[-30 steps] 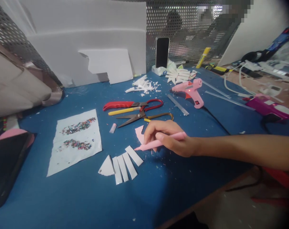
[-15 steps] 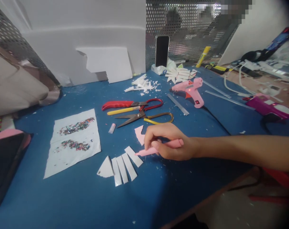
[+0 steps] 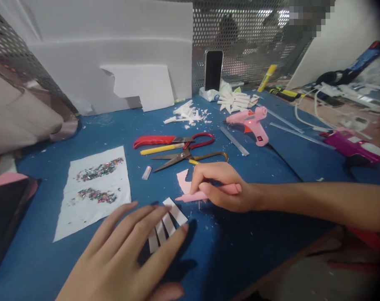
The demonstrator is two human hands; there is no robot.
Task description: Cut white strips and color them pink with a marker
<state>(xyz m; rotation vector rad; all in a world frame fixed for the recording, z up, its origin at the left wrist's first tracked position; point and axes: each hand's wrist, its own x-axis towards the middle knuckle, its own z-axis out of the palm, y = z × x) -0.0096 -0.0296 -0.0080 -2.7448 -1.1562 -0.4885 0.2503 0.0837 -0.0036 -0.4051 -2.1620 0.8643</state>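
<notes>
Starting at the left of my feed, the white sheet with glitter (image 3: 92, 192) lies flat on the blue table (image 3: 227, 238), as it did a second ago.

The change is just to the right of it. My left hand (image 3: 127, 251) was out of view half a second ago. It has now come in from the 6 o'clock edge and is spread over the fan of white strips (image 3: 174, 210). The hand is flat, with the fingers splayed and closed on nothing. The shadow under it leaves me unsure whether the fingertips press the strips or hang just above them. For the work in hand, this means the strips are now mostly covered. Only the far ends show at about 1 o'clock from the knuckles, and the triangular white piece that lay at their left end is hidden under the palm.

Further right, the pink paper scrap (image 3: 183, 180) sits at 12 o'clock from the strips, touching my right hand (image 3: 223, 184). That hand has barely shifted and stays clenched around the pink pen-shaped tool (image 3: 208, 193), with thumb and fingers wrapped over the barrel. The tip points toward 9 o'clock and sits low over the table. From the tip, the nearest strip end lies close by at about 7 o'clock, but tip and strip are apart, not touching.

Beyond the right hand, at 11 to 12 o'clock, the scissors (image 3: 183, 156) and the red-handled cutter (image 3: 164, 140) lie where they were. The pink glue gun (image 3: 251, 121) lies at 1 o'clock, well apart from both hands.
</notes>
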